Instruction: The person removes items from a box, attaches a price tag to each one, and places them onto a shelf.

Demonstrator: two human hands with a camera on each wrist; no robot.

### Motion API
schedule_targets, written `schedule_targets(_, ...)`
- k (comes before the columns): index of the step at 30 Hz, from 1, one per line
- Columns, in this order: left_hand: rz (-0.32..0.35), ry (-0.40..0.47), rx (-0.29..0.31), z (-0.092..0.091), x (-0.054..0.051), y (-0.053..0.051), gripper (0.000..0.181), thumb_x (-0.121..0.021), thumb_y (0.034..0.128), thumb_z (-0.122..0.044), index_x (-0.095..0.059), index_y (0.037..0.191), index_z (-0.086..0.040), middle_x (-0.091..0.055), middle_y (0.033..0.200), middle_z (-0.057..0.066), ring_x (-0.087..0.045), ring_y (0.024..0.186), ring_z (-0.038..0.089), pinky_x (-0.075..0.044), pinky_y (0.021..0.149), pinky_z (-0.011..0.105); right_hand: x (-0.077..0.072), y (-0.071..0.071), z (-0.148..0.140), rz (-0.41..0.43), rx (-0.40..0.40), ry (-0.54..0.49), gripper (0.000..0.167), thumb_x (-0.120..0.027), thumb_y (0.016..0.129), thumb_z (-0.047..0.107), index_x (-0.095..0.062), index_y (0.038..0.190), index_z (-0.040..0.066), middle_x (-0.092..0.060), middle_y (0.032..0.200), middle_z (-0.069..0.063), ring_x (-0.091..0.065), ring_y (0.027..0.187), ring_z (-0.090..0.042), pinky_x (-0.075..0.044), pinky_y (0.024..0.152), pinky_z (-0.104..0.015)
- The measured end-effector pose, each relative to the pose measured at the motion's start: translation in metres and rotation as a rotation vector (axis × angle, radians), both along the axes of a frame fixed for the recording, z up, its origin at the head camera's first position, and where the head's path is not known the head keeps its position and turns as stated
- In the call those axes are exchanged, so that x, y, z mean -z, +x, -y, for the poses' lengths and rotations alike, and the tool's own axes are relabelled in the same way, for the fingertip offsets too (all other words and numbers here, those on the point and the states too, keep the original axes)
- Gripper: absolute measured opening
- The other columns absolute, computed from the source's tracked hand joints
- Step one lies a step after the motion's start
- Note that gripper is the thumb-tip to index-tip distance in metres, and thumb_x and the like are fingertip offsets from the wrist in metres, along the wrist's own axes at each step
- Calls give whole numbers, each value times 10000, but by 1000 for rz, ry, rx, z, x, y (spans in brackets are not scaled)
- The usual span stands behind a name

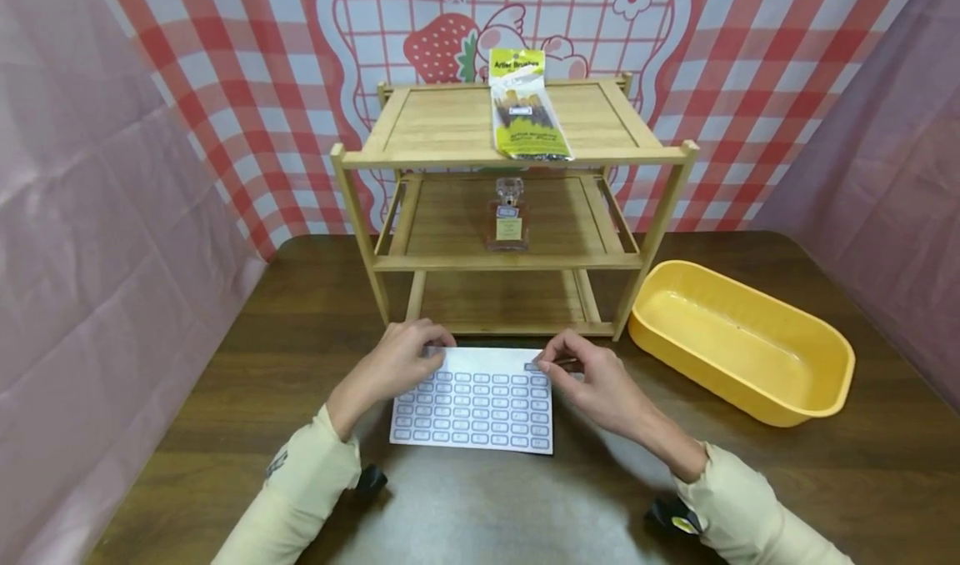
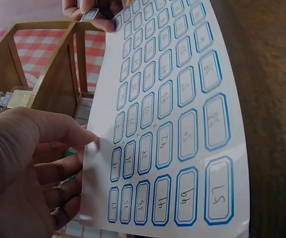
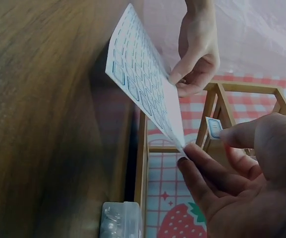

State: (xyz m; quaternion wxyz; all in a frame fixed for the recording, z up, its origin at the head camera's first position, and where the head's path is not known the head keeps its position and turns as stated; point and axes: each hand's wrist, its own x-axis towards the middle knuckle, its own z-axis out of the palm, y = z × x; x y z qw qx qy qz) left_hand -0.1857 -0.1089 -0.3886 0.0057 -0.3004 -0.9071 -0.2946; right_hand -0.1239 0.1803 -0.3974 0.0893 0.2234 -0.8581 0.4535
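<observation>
A white sheet of blue-bordered sticker labels with handwritten numbers is held up over the table, its top strip bare. My left hand pinches the sheet near its upper left corner, thumb on the printed face and fingers behind, as the left wrist view shows. At the upper right corner is my right hand. Between its thumb and index finger it pinches one loose label, apart from the sheet. Other fingers of that hand touch the sheet's edge.
Behind the sheet stands a three-tier wooden shelf. A pack of artist brushes lies on top; a perfume bottle stands on the middle tier. To the right is a yellow basin. A clear plastic box shows in the right wrist view.
</observation>
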Motion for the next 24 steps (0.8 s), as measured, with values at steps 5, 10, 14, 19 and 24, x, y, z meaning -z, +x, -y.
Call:
schedule_targets(5,-35,-45,15,0,6,-2,192,-700,858,25,-774,1026,-31,-734,980,86,-665,875,246,-499,874,461,3,-1,2,31,-23,77,109,-686,977,8,-624,975,97,-735,991,16,-691,929,-150,-595,823,-362)
schedule_targets(10,-46,-89,5,-2,11,-1,177,-721,853,25,-782,1003,-46,-728,941,64,-658,909,265,-462,914,503,7,-3,5,47,-40,138,90,-684,983,34,-635,976,109,-723,976,8,-668,921,-127,-584,829,-379)
schedule_targets(14,-27,-123,-11,-4,15,0,186,-726,845,41,-783,991,-57,-713,898,44,-645,892,256,-449,947,517,10,-4,6,45,-62,164,79,-679,981,45,-639,965,111,-723,963,-1,-674,929,-128,-582,854,-419)
schedule_targets(19,-11,-153,-22,-5,22,1,180,-732,849,36,-770,991,-69,-703,892,38,-653,906,271,-435,980,538,14,-4,8,56,-86,170,103,-665,966,16,-628,956,111,-718,948,12,-696,955,-155,-585,883,-424)
schedule_targets(24,-41,-172,-20,-6,26,2,161,-739,846,19,-765,974,-76,-711,891,42,-652,900,280,-464,907,512,15,-4,10,49,-96,189,124,-663,946,-10,-621,948,106,-707,912,13,-687,893,-133,-596,844,-371)
